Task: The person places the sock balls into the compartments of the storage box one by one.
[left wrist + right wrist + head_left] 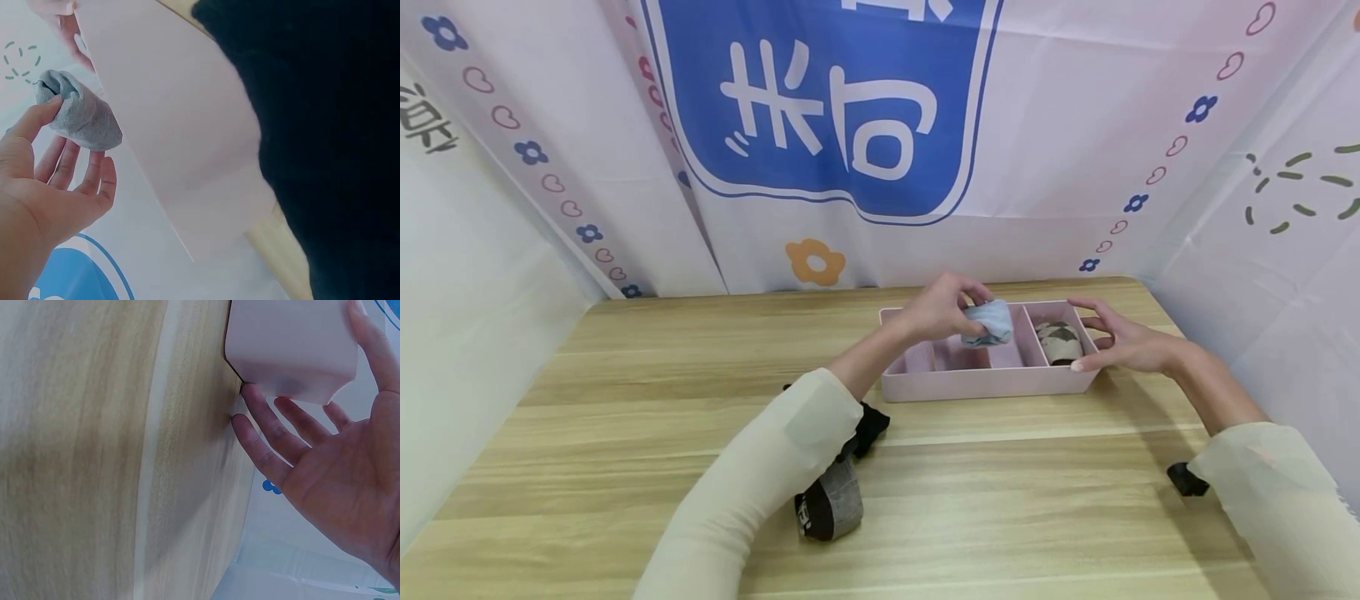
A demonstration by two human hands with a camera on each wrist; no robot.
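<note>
We see the left hand (pixel 936 308) holding the blue-grey roll (pixel 989 323) just above the box's middle.
Nearest, before the box (pixel 988 385) at its left, lies a grey-and-black sock (pixel 835 504) whose white marking we cannot read; black cloth (pixel 870 425) lies between them. The box's length runs left to right; in the left wrist view we see the roll's long axis slant toward it. Left thumb and fingers pinch the roll; the right hand (pixel 1131 340), farther from it, spreads loosely against the box's right end, beside a patterned roll (pixel 1060 342) inside. Behind the box, white characters on a blue panel (pixel 812 179) defeat us.
</note>
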